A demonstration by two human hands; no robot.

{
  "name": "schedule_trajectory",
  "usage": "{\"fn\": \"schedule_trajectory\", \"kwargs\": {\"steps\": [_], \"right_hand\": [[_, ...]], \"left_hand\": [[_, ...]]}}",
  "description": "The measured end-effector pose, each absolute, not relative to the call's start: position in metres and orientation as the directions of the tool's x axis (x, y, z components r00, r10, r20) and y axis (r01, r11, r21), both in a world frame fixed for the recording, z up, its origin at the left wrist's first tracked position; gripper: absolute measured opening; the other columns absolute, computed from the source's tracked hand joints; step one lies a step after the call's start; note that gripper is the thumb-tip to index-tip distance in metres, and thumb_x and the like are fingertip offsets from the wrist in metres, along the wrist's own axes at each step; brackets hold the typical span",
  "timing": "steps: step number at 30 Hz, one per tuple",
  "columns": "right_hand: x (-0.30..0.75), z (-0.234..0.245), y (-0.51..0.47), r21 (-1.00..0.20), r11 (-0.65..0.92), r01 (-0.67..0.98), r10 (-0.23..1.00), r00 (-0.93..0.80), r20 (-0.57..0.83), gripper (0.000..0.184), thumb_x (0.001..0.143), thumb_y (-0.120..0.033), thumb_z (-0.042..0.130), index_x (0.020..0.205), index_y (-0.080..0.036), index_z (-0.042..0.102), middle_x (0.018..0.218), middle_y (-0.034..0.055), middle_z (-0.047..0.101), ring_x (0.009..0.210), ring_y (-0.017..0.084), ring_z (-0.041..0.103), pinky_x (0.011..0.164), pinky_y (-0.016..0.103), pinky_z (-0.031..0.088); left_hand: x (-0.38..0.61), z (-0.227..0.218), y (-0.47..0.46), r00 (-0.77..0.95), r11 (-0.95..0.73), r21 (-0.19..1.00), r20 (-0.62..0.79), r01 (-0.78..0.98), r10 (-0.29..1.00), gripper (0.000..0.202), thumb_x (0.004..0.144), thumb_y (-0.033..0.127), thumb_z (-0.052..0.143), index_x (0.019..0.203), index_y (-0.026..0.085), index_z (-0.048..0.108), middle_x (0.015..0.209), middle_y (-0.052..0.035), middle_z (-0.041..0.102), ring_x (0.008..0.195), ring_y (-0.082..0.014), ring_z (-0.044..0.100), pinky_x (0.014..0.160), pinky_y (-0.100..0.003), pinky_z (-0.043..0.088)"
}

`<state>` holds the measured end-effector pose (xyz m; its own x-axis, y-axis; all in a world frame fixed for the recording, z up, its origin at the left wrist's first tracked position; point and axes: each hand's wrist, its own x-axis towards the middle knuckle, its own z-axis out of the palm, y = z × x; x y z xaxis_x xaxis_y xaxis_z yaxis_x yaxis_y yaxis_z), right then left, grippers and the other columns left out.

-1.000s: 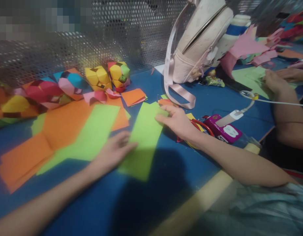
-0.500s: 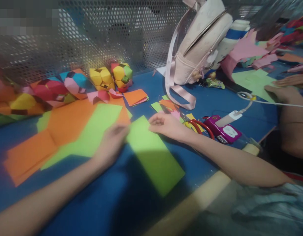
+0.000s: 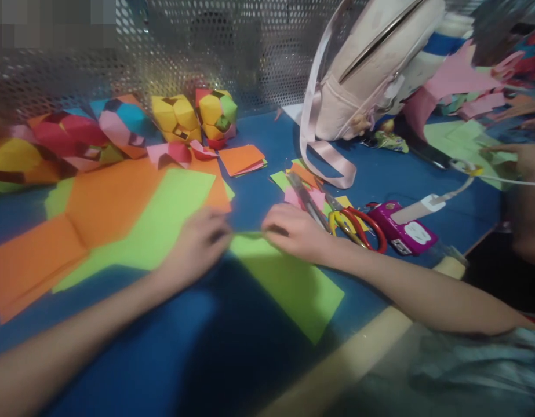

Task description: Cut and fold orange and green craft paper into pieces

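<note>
A green sheet of paper (image 3: 288,284) lies at a slant on the blue table, its far edge bent up between my hands. My left hand (image 3: 202,237) is closed, pinching the left end of that edge. On the right end, my right hand (image 3: 293,231) is closed in the same way, its fingertips partly hidden behind the knuckles. Beside my left hand, larger green paper (image 3: 156,231) and orange paper (image 3: 115,194) overlap in a spread. Scissors with red and yellow handles (image 3: 354,223) rest just beyond my right wrist, over small paper scraps.
Folded paper balls (image 3: 175,119) line the metal mesh (image 3: 258,69) at the back. A stack of orange slips (image 3: 241,159) sits before them. A pale backpack (image 3: 358,87), a purple box (image 3: 401,229) with a cable, and another person's arm (image 3: 530,197) are on the right.
The far edge of the green sheet lay flat before and is now folded up toward me. My right hand has come lower, and the view has shifted slightly.
</note>
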<state>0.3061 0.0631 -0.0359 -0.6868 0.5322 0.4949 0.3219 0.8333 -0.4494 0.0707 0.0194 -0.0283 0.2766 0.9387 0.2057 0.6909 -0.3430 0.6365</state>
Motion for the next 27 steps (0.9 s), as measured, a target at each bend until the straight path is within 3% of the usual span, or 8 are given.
{"fn": "schedule_trajectory", "kwargs": {"steps": [3,5,11,15,19,27], "right_hand": [[0.307,-0.037,0.059,-0.254,0.914,0.316,0.404,-0.765,0.503,0.026,0.097,-0.012,0.043,0.081,-0.018,0.062,0.08,0.0062,0.063,0.077,0.017,0.051,0.071,0.03,0.038],[0.307,-0.037,0.053,-0.191,0.928,0.32,0.373,-0.794,0.481,0.029,0.098,-0.011,0.041,0.08,-0.018,0.062,0.079,0.0052,0.062,0.074,0.017,0.049,0.067,0.03,0.034],[0.303,-0.036,0.041,-0.267,0.898,0.351,0.437,-0.788,0.433,0.03,0.101,-0.027,0.048,0.074,-0.018,0.058,0.072,0.0023,0.056,0.07,0.015,0.045,0.067,0.029,0.033],[0.305,-0.034,0.041,-0.316,0.864,0.393,0.49,-0.8,0.345,0.027,0.099,-0.028,0.051,0.075,-0.017,0.059,0.072,0.0022,0.056,0.069,0.015,0.047,0.067,0.028,0.035],[0.308,-0.033,0.042,-0.275,0.893,0.356,0.436,-0.834,0.337,0.025,0.097,-0.023,0.051,0.075,-0.018,0.061,0.077,0.0037,0.059,0.073,0.016,0.049,0.068,0.029,0.036],[0.313,-0.033,0.04,-0.297,0.898,0.323,0.409,-0.862,0.298,0.029,0.102,-0.028,0.044,0.085,-0.019,0.067,0.08,0.0032,0.058,0.077,0.016,0.051,0.068,0.029,0.037]], "left_hand": [[0.065,-0.026,0.023,0.321,-0.356,0.617,0.173,0.702,0.931,0.023,0.088,0.035,0.052,0.077,0.021,0.067,0.099,-0.0069,0.064,0.099,-0.0233,0.06,0.091,-0.039,0.048],[0.062,-0.023,0.025,0.332,-0.34,0.638,0.137,0.691,0.933,0.024,0.088,0.036,0.051,0.077,0.022,0.068,0.099,-0.0066,0.063,0.098,-0.023,0.06,0.092,-0.038,0.048],[0.059,-0.016,0.028,0.361,-0.307,0.703,0.076,0.641,0.929,0.023,0.088,0.035,0.053,0.078,0.022,0.069,0.099,-0.0055,0.061,0.099,-0.0223,0.061,0.095,-0.038,0.047],[0.058,-0.015,0.029,0.375,-0.296,0.727,0.056,0.62,0.925,0.023,0.087,0.036,0.054,0.077,0.022,0.069,0.098,-0.0053,0.061,0.101,-0.0229,0.061,0.097,-0.039,0.047],[0.054,-0.015,0.031,0.403,-0.301,0.726,0.035,0.619,0.914,0.023,0.087,0.036,0.054,0.079,0.023,0.071,0.099,-0.0051,0.06,0.104,-0.023,0.06,0.098,-0.039,0.046],[0.049,-0.016,0.036,0.461,-0.318,0.726,0.002,0.61,0.888,0.024,0.085,0.036,0.054,0.079,0.024,0.074,0.106,-0.006,0.059,0.111,-0.0231,0.058,0.104,-0.039,0.044]]}}
